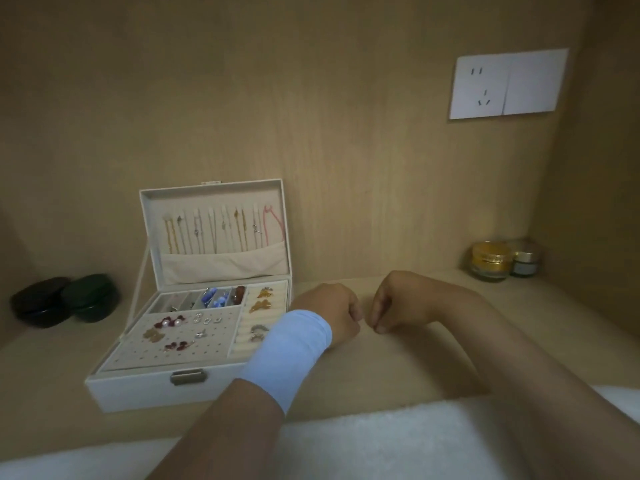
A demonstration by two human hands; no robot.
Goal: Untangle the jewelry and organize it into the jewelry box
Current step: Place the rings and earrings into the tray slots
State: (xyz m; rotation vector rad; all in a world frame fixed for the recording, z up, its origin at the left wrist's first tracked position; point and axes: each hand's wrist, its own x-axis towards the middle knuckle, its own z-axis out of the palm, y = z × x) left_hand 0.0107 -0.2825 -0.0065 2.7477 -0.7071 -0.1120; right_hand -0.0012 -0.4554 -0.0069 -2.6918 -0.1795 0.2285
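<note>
A: Pale wooden shelf (415, 365) in a wood-panelled alcove. What's on it?
B: A white rectangular jewelry box (138, 389), open, lid upright, at left.
A: The hands?
B: The left hand (332, 315) and right hand (401, 299), fingers curled, nearly meet just right of it. I cannot tell whether they grasp anything.

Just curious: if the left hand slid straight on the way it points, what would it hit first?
Probably the right hand, just ahead of it, though depth is unclear.

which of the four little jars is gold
The round gold-lidded glass jar in the far right corner, beside a smaller grey jar. Left of the white jewelry box sit a black jar and a dark green jar.
</note>
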